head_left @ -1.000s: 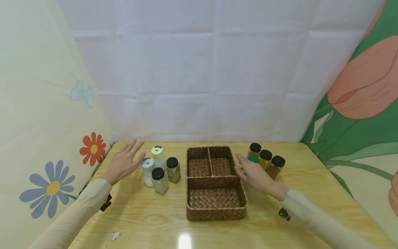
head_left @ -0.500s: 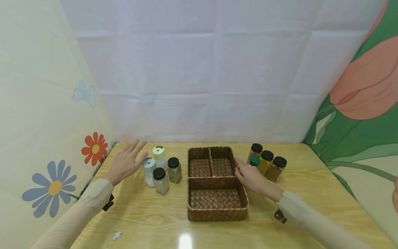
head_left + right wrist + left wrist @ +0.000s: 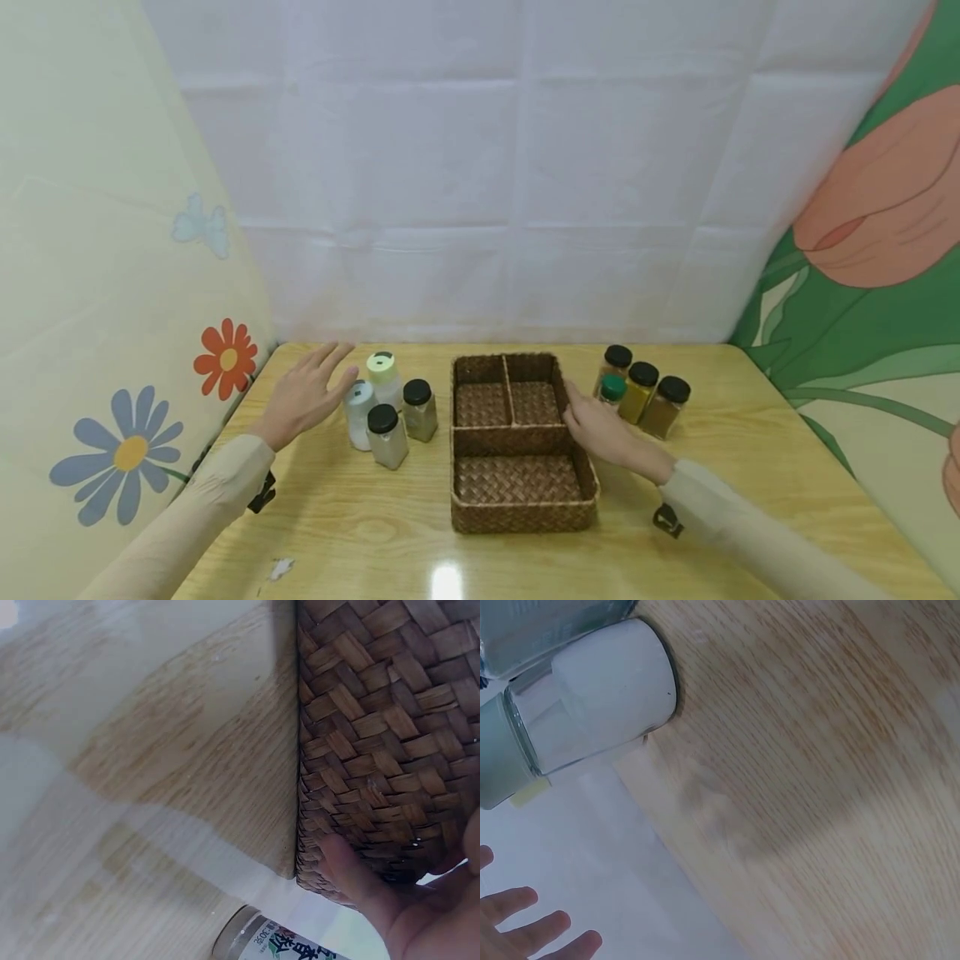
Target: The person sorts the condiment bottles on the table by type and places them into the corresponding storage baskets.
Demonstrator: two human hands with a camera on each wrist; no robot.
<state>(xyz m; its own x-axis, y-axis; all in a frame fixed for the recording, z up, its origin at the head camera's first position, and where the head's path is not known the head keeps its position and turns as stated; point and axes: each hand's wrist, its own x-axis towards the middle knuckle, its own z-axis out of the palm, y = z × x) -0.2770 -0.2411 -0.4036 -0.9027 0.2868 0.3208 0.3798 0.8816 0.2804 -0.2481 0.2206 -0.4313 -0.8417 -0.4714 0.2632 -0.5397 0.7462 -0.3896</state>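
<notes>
- Brown woven basket [image 3: 525,517] sits mid-desk [image 3: 360,542] between two groups of containers, probably so that either hand can reach it.
- Right hand [image 3: 606,431] lies against the basket's right wall, what looks like the thumb [image 3: 356,877] on the weave, perhaps steadying it; whether it pinches the rim I cannot tell, since the other fingertips are hidden.
- Left hand [image 3: 300,404] hangs spread and holds nothing, just beside the blue-capped bottle [image 3: 361,419].
- Yellow-capped bottle [image 3: 386,382] and two black-capped jars [image 3: 388,448] stand upright nearby, seemingly clustered to leave room around the basket.
- Beyond the right hand, three dark-lidded jars [image 3: 664,408] stand together; the green-capped jar [image 3: 612,390] is partly hidden behind that hand.
- Cut off in the right wrist view, a labelled jar [image 3: 274,941] cannot be matched to one of these.
</notes>
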